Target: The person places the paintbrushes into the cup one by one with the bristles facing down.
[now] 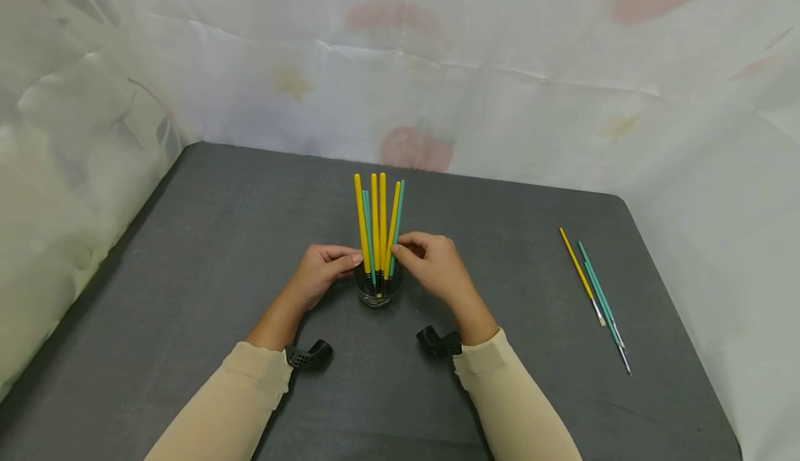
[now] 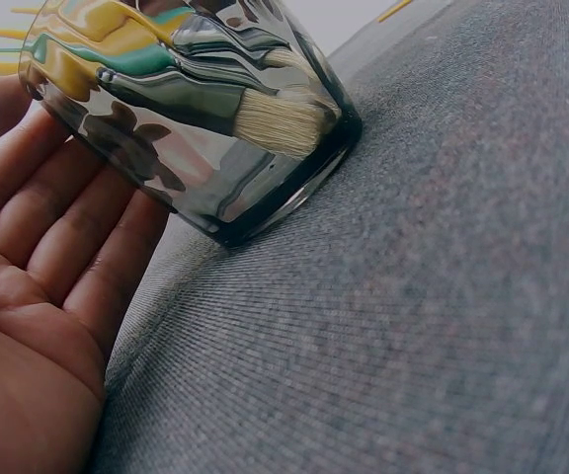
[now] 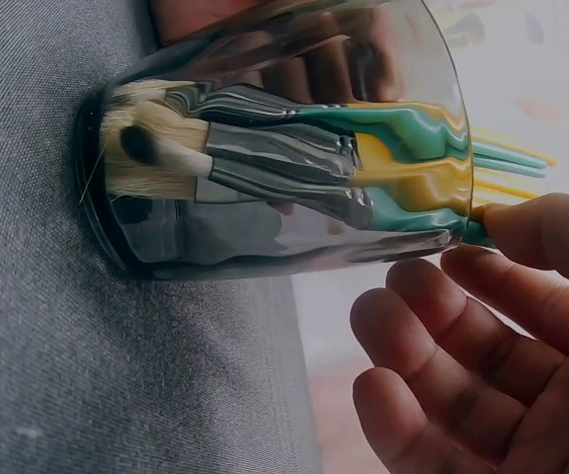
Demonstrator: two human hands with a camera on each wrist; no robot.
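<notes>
While both hands' fingers (image 1: pixel 350 261) pinch them, 6 upright yellow-and-teal brushes (image 1: pixel 378 228) in glass (image 1: pixel 377 294).

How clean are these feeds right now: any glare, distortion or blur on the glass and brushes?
Head view: even, soft light, sharp; the brushes in the glass read clearly. Left wrist view: the glass warps the handles into wavy streaks, the bristles stay crisp, the left hand is soft. Right wrist view: same warping plus reflections; the right hand is blurred.

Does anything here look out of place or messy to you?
Only two paintbrushes, one yellow and one teal, lying loose on the table to the right, while the others stand in the glass between both hands. Nothing looks spilled or broken.
</notes>
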